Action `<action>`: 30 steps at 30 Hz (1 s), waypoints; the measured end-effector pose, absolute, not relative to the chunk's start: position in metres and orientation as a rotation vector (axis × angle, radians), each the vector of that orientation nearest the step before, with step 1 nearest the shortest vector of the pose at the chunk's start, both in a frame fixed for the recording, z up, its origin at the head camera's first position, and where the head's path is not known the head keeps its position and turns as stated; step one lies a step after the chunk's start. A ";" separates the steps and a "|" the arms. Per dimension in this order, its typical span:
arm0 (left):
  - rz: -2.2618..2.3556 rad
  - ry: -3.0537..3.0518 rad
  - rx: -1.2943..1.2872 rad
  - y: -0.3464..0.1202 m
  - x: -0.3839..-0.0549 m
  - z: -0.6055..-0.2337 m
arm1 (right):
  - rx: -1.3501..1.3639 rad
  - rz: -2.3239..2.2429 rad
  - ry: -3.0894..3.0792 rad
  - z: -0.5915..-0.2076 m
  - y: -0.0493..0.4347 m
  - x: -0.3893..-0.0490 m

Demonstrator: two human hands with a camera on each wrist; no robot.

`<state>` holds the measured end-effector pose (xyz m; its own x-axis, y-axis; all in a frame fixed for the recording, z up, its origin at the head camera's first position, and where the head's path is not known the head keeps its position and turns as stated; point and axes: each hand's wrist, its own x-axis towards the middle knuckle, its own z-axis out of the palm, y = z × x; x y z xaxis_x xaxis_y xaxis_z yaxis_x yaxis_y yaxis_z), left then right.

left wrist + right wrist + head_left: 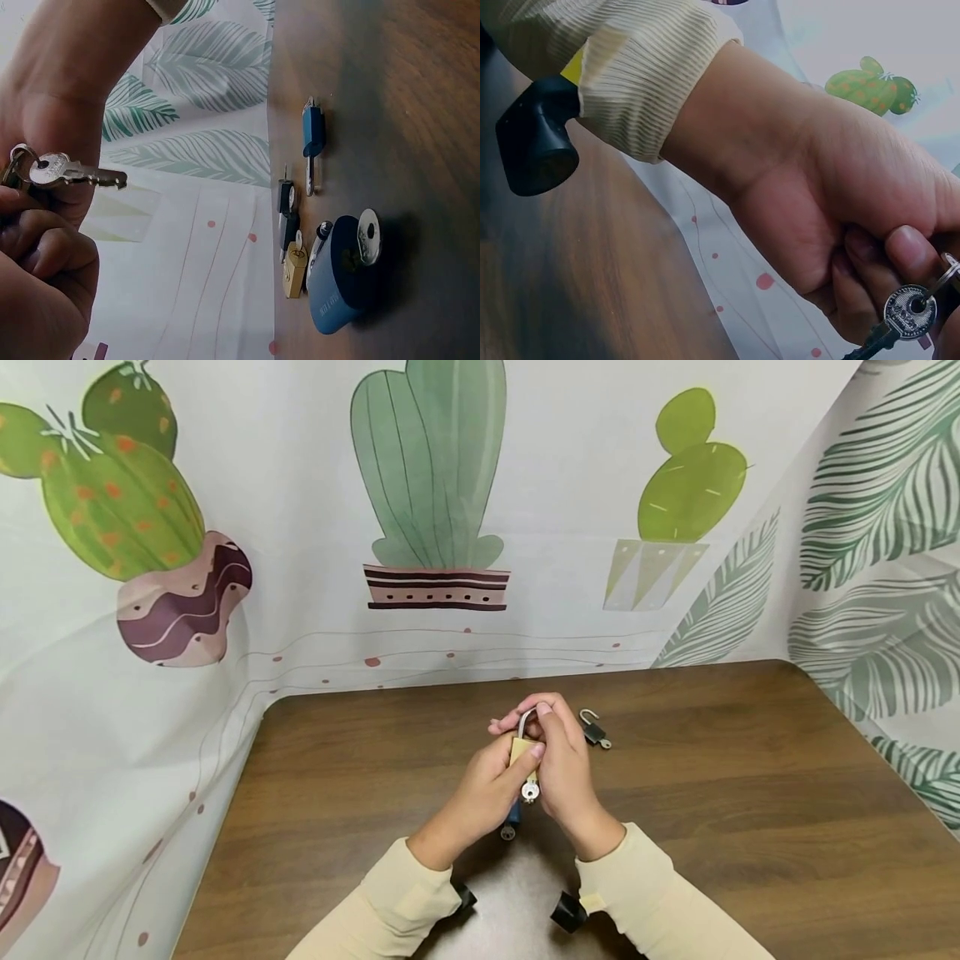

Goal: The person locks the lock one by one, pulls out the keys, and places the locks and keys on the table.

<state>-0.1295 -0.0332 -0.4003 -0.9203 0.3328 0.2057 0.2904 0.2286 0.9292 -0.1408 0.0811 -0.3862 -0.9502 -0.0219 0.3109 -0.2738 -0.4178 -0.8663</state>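
Note:
Held up above the table is a brass padlock (517,755) with a silver shackle (522,720). My left hand (487,783) grips its body, thumb laid across the front. Around the other side, my right hand (567,768) has its thumb at the top of the shackle, with fingers behind it. The far leg of the shackle is hidden by the hands. A silver key (530,791) hangs below the body; its ring shows beside the key (56,171) in the left wrist view. Curled left fingers and a key (910,313) show in the right wrist view.
Under the hands lies a blue padlock (513,814) with a key. To the right is a black padlock (595,732), shackle open. The left wrist view also shows a smaller blue padlock (313,131) and a brass one (295,271). A printed cloth (315,568) hangs behind the table.

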 end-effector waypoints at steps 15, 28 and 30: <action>1.837 2.473 0.668 -0.031 -0.128 -0.402 | 0.369 2.446 -1.685 -0.387 0.082 -0.141; 1.810 2.449 0.590 -0.033 -0.130 -0.400 | 0.407 2.433 -1.755 -0.389 0.085 -0.145; 1.811 2.427 0.582 -0.034 -0.131 -0.400 | 0.410 2.415 -1.779 -0.388 0.086 -0.145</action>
